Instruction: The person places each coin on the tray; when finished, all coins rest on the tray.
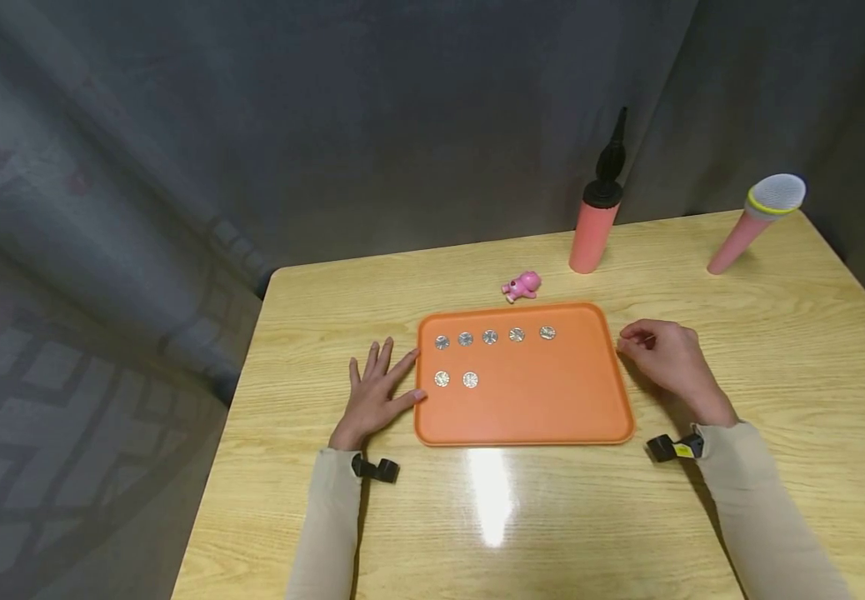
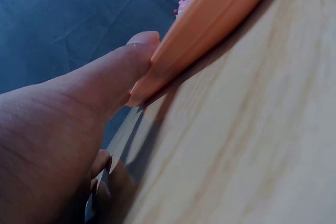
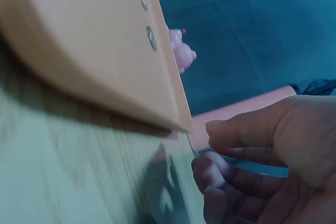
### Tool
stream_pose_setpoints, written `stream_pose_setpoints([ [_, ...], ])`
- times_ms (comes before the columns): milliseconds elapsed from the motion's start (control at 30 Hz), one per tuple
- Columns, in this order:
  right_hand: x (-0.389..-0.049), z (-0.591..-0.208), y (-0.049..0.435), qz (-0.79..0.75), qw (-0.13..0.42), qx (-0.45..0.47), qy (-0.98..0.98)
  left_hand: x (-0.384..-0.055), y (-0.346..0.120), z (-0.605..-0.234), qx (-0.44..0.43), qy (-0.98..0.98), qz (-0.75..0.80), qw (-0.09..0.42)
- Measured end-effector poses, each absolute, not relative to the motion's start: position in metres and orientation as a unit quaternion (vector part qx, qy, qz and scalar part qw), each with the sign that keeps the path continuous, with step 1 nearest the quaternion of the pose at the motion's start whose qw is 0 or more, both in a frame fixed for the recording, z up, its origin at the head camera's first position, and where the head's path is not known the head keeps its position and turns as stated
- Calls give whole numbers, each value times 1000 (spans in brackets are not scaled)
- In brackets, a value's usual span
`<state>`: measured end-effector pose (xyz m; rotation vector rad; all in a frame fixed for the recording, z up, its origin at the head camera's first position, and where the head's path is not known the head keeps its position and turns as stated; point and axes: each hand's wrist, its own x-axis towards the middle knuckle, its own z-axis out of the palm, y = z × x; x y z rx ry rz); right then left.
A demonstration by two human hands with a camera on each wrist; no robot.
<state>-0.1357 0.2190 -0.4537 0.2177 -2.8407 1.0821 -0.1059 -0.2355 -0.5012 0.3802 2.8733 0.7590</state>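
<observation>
An orange tray point(image 1: 537, 408) lies on the table. Silver coins line up inside it: several in the back row, the rightmost coin point(image 1: 547, 332) among them, and two in front, one being the left coin point(image 1: 442, 379). My left hand point(image 1: 374, 400) rests at the tray's left side with fingers spread, its thumb point(image 2: 139, 51) against the rim. Beside the right rim is my right hand point(image 1: 665, 354), fingers loosely bent, thumb and index tips close together. No object shows between those fingertips in the right wrist view.
Behind the tray lies a small pink toy figure point(image 1: 522, 286). A pink pump point(image 1: 593, 233) with a black nozzle stands farther back, and a pink toy microphone point(image 1: 747, 225) stands at the back right. Dark curtain point(image 1: 402, 125) hangs beyond the wooden table point(image 1: 282, 517).
</observation>
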Motion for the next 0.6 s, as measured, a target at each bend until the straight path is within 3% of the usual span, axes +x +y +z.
stream_pose_setpoints([
  [600, -124, -459, 263, 324, 45, 32, -944, -106, -235, -500, 127, 959, 243, 71],
])
